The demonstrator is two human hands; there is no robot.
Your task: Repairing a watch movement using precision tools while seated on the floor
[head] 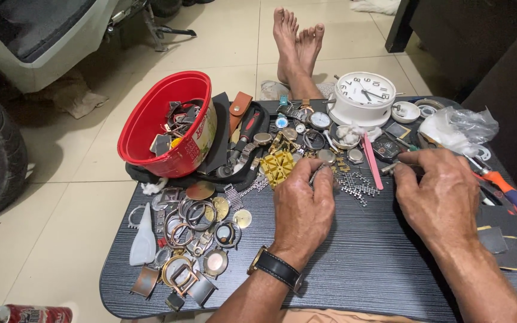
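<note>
Nearby, red bowl (166, 122), white clock (363, 96).

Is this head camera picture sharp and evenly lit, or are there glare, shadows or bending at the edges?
Head view: mostly sharp, evenly lit; soft shadows under the left hand and right hand on the dark tabletop; faint glare on the white clock face and clear plastic bag; wide-angle stretching toward the edges; the tiny part between the fingertips is too small to resolve.

Left hand (303, 206) and right hand (441, 194) pinch, knuckles up.
</note>
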